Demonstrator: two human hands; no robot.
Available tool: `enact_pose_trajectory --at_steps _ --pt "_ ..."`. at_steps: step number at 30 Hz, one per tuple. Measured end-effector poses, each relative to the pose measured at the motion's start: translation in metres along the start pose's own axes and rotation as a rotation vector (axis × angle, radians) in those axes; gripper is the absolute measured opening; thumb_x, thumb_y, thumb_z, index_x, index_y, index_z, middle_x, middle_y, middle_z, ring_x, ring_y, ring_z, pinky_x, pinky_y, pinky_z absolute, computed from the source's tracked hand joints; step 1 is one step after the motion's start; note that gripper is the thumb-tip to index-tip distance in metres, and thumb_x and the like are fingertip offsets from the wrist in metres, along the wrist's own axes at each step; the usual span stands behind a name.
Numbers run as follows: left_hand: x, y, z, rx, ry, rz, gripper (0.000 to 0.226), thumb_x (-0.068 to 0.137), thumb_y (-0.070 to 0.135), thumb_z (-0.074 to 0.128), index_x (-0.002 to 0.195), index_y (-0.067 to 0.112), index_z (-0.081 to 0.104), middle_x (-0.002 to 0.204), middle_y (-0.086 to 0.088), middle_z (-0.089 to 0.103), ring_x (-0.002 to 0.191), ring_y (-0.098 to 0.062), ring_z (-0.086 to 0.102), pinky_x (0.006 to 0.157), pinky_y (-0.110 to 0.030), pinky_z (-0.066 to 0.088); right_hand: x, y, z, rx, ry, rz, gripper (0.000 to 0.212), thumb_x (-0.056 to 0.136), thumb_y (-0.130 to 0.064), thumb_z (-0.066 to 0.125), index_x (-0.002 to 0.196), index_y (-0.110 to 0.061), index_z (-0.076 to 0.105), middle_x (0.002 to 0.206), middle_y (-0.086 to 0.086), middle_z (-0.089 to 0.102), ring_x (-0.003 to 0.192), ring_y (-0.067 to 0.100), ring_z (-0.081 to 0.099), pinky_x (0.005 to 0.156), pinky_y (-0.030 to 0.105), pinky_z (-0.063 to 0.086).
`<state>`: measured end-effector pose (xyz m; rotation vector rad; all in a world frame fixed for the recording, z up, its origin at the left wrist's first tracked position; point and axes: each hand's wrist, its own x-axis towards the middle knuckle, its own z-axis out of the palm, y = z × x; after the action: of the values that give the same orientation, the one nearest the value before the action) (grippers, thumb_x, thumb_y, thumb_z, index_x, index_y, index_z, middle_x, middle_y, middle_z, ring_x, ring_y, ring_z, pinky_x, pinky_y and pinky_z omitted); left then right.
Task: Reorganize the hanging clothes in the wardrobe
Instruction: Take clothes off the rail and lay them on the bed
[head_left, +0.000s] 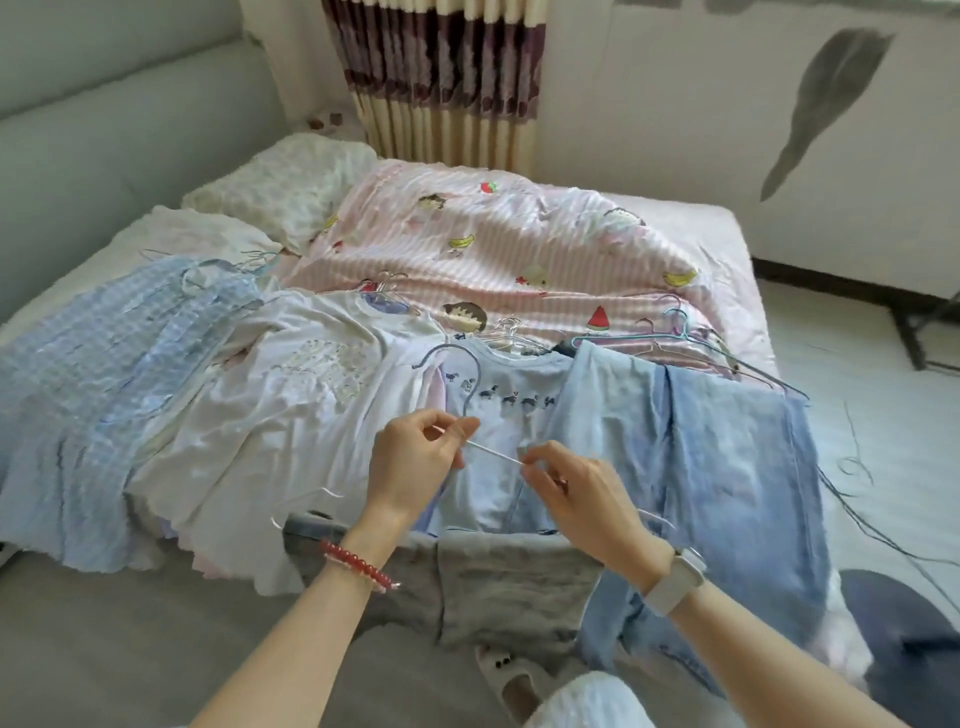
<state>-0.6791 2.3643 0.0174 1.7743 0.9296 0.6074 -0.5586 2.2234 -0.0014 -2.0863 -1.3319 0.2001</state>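
Several garments lie spread across the bed: a blue checked dress (104, 353) at the left, a white top (270, 395), a pale T-shirt with small dark animals (498, 410) in the middle, and light blue jeans (727, 467) at the right. A grey garment (509, 587) hangs over the bed's near edge. Above the T-shirt my left hand (415, 457) pinches the neck of a thin wire hanger (457, 374), whose hook curves up to the left. My right hand (582, 493) pinches the same hanger's sloping arm lower to the right.
More wire hangers (670, 332) lie tangled on the pink striped quilt (519, 249) behind the clothes. Two pillows (291, 182) sit at the back left by the padded headboard (104, 130). A curtain (441, 78) hangs beyond. A slipper (514, 680) is on the floor near my knee.
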Motion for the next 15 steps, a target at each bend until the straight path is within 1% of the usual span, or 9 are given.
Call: enact_pose_trajectory --at_steps 2,5,6,8,10,12,13,15 --pt "-0.005 0.005 0.012 0.002 -0.072 0.006 0.027 0.080 0.036 0.068 0.056 0.024 0.062 0.048 0.006 0.062 0.049 -0.009 0.056 0.061 -0.031 0.048 -0.021 0.001 -0.008 -0.005 0.051 0.065 0.014 0.090 -0.024 0.056 0.092 -0.013 0.063 0.052 -0.009 0.050 0.046 0.007 0.040 0.050 0.024 0.031" --pt "-0.013 0.025 0.033 0.021 -0.171 0.055 0.030 0.080 0.038 0.068 0.054 0.023 0.061 0.048 0.007 0.063 0.042 -0.002 0.049 0.059 -0.028 0.046 -0.048 0.006 -0.028 0.018 0.177 0.142 0.011 0.086 -0.019 0.062 0.082 -0.010 0.064 0.047 -0.010 0.042 0.048 0.012 0.038 0.047 0.019 0.028" --pt "-0.016 0.036 0.041 0.022 -0.211 0.077 0.030 0.080 0.039 0.067 0.055 0.022 0.062 0.049 0.007 0.063 0.042 -0.002 0.048 0.060 -0.029 0.047 -0.055 0.009 -0.038 0.028 0.218 0.173 0.010 0.085 -0.018 0.063 0.080 -0.010 0.064 0.045 -0.010 0.040 0.047 0.012 0.037 0.046 0.017 0.027" --pt "-0.021 0.061 0.055 0.027 -0.283 0.121 0.031 0.080 0.042 0.066 0.057 0.022 0.063 0.050 0.007 0.064 0.044 -0.004 0.052 0.061 -0.030 0.049 -0.067 0.015 -0.059 0.043 0.290 0.208 0.009 0.084 -0.015 0.064 0.078 -0.008 0.064 0.043 -0.007 0.044 0.043 0.012 0.038 0.045 0.015 0.026" --pt "-0.024 0.086 0.067 0.041 -0.315 0.167 0.032 0.079 0.045 0.066 0.057 0.023 0.063 0.050 0.010 0.064 0.046 -0.003 0.054 0.061 -0.028 0.049 -0.075 0.019 -0.080 0.063 0.364 0.224 0.009 0.083 -0.014 0.065 0.076 -0.007 0.065 0.042 -0.004 0.045 0.040 0.012 0.036 0.043 0.015 0.026" --pt "-0.023 0.111 0.077 0.039 -0.319 0.217 0.032 0.079 0.045 0.066 0.056 0.024 0.062 0.050 0.012 0.063 0.044 0.000 0.053 0.060 -0.025 0.048 -0.076 0.020 -0.101 0.073 0.455 0.224 0.010 0.082 -0.013 0.065 0.075 -0.006 0.066 0.042 -0.009 0.042 0.038 0.007 0.034 0.043 0.011 0.025" --pt "-0.020 0.123 0.082 0.024 -0.322 0.240 0.032 0.079 0.045 0.067 0.056 0.024 0.062 0.050 0.012 0.064 0.042 0.000 0.051 0.059 -0.025 0.047 -0.074 0.020 -0.111 0.069 0.505 0.216 0.009 0.080 -0.011 0.066 0.074 -0.005 0.066 0.043 -0.008 0.045 0.037 0.005 0.036 0.043 0.009 0.027" --pt "-0.011 0.146 0.093 -0.025 -0.340 0.272 0.033 0.080 0.044 0.067 0.055 0.022 0.063 0.050 0.009 0.064 0.041 -0.003 0.050 0.062 -0.028 0.047 -0.065 0.021 -0.133 0.045 0.602 0.219 0.005 0.077 -0.007 0.069 0.075 -0.004 0.069 0.049 0.002 0.057 0.042 0.002 0.044 0.044 0.008 0.031"
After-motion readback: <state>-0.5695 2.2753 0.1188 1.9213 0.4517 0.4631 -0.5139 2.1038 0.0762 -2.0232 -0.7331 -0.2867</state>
